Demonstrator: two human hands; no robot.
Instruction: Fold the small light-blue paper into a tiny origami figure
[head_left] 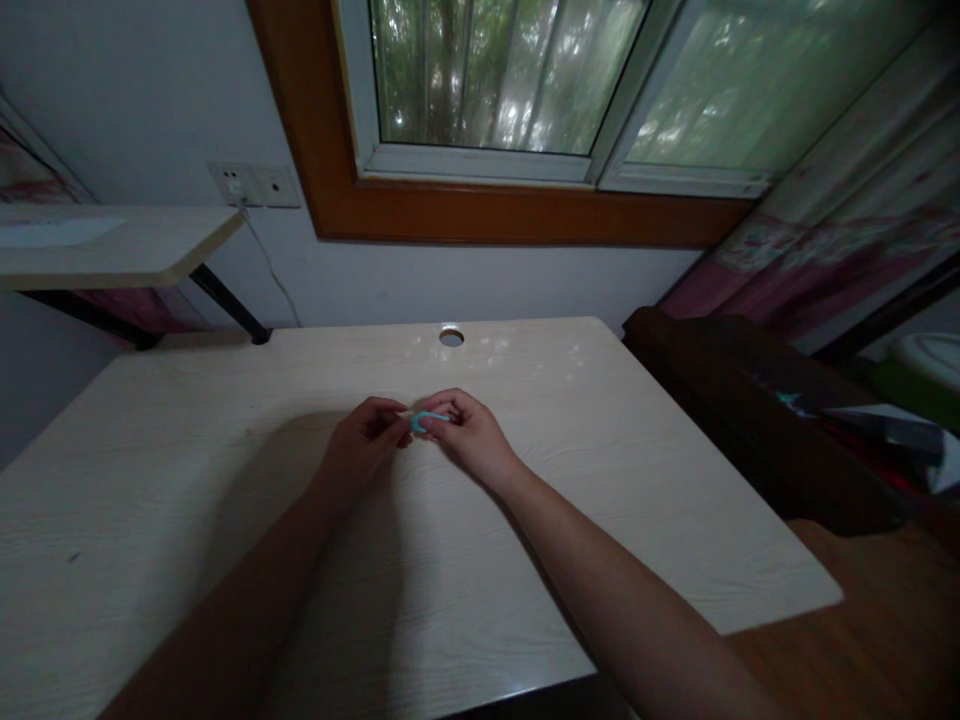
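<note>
Both my hands meet over the middle of a pale wooden desk (187,500). My right hand (469,435) pinches a small turquoise object (424,421) with curled fingers. My left hand (367,440) is closed too, its fingertips pinching the same small thing from the left side. The object is too small to name; it looks like a thin curved or ring-like piece. Both hands hover just above or rest on the desktop.
A round cable hole (451,337) sits near the desk's far edge. A window with a brown frame (480,215) is behind. A shelf (112,245) juts out at the left; wall sockets (255,185) sit above it. A dark chair (750,410) and clutter stand at the right.
</note>
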